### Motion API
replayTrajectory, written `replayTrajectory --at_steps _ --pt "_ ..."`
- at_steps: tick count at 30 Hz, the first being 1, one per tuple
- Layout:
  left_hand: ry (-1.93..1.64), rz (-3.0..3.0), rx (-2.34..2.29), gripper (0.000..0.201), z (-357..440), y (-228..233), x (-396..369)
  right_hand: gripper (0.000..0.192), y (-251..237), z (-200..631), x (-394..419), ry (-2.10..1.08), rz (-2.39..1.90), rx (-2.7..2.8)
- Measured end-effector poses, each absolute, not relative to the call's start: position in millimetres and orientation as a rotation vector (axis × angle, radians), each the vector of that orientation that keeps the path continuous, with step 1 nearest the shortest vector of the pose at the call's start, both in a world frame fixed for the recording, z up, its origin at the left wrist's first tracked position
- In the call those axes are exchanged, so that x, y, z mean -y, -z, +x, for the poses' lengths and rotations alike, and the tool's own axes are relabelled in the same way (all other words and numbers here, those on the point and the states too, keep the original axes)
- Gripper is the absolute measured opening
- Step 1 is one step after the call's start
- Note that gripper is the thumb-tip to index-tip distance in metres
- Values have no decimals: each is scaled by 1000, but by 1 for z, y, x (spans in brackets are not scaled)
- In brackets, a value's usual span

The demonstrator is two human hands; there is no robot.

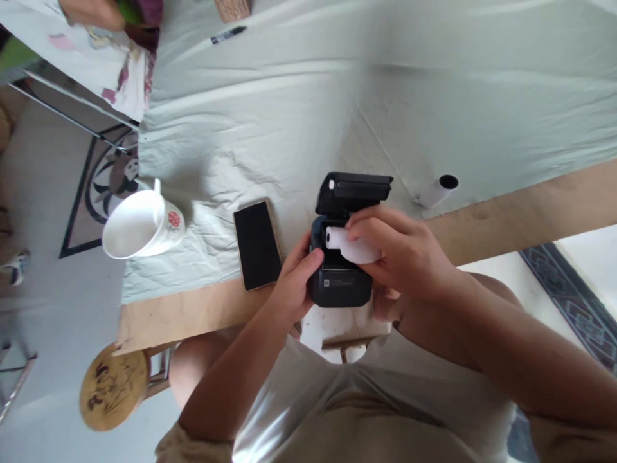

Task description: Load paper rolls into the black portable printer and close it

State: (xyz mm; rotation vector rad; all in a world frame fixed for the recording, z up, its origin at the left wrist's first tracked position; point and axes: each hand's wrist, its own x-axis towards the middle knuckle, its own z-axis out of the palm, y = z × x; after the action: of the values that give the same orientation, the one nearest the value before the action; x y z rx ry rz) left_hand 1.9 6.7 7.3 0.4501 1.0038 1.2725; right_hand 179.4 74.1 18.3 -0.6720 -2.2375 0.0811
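roll point(335, 237) in pinch of right hand point(402, 247), over black device point(343, 290) in grip of left hand point(295, 283)

Grey flr point(48, 186), panda mat point(116, 180), rnd wd stool point(116, 392)

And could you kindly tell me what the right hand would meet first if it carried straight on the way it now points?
Probably the inside of the open, black, boxy device, with the small white paper-like roll in the right hand leading; exact depth is unclear.
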Motion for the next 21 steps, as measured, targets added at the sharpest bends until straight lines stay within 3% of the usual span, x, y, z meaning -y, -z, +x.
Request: replayTrajectory --at_steps 7,11,14,18,21 --pt "-1351 409 -1020 41 1 -5 -7 8 -20 175 -65 -132 -606 2108" --pt "-1374 441 -917 49 0 -8 -5 5 -21 172 -57 -153 -542 2196" --pt "-1330 490 -959 59 -1 -11 -4 26 -22 176 -59 -274 -501 2210" --pt "-1292 533 -985 70 -2 -9 -4 22 -23 187 -72 -471 -794 1899" --pt "-1285 582 -945 72 -3 -3 -4 50 -20 191 -83 -790 -982 1693"
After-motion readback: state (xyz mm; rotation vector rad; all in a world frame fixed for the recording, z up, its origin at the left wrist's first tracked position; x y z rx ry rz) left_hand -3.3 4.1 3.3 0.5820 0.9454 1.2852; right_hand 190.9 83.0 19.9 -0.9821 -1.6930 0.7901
